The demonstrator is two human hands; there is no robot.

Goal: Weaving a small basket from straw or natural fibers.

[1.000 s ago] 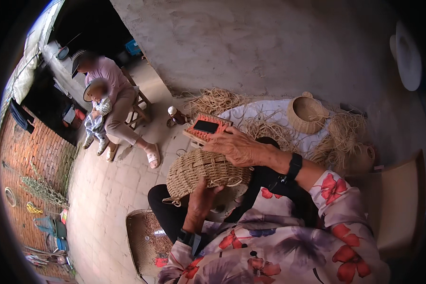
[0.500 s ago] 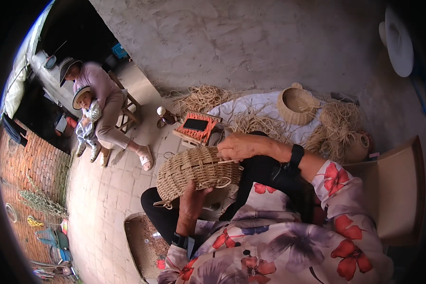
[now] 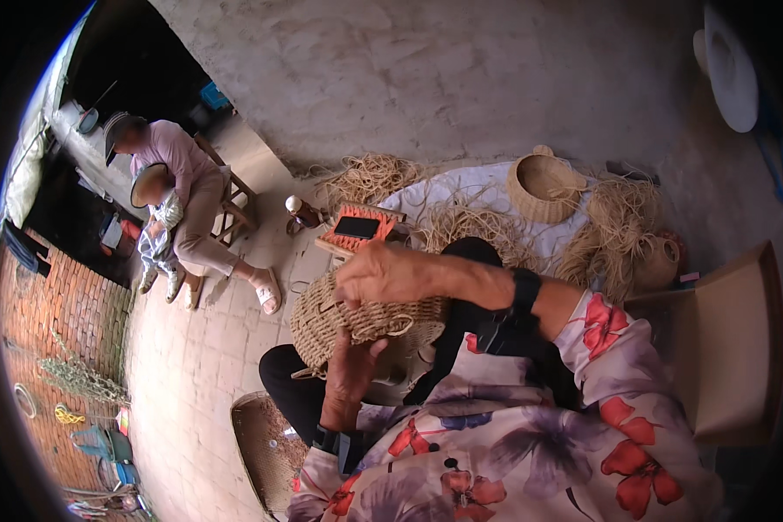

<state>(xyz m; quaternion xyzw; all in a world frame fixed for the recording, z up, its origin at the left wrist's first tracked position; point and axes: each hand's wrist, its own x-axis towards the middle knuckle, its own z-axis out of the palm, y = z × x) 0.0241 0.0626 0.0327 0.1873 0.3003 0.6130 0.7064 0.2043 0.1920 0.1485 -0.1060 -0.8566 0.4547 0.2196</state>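
Observation:
A half-round basket [image 3: 322,326] of woven straw cord rests tilted on my lap, with a loop of cord standing out on its near side. My left hand [image 3: 350,370] grips its near edge, thumb apart and fingers partly hidden by the weave. Over the basket's upper side, my right hand [image 3: 376,271] is bent with its fingers pinched against the weave. What lies between those fingertips is hidden.
Beyond the basket stands a low stool [image 3: 344,243] with orange webbing, bearing a phone [image 3: 357,227]. A round basket [image 3: 539,202] and cord heaps [image 3: 613,222] lie on white cloth. A shallow tray [image 3: 245,435] is lower left. A seated person [image 3: 183,157] holds a child.
My right hand has moved left across the top of the basket. My left hand keeps its grip, and the basket stays nearly in place.

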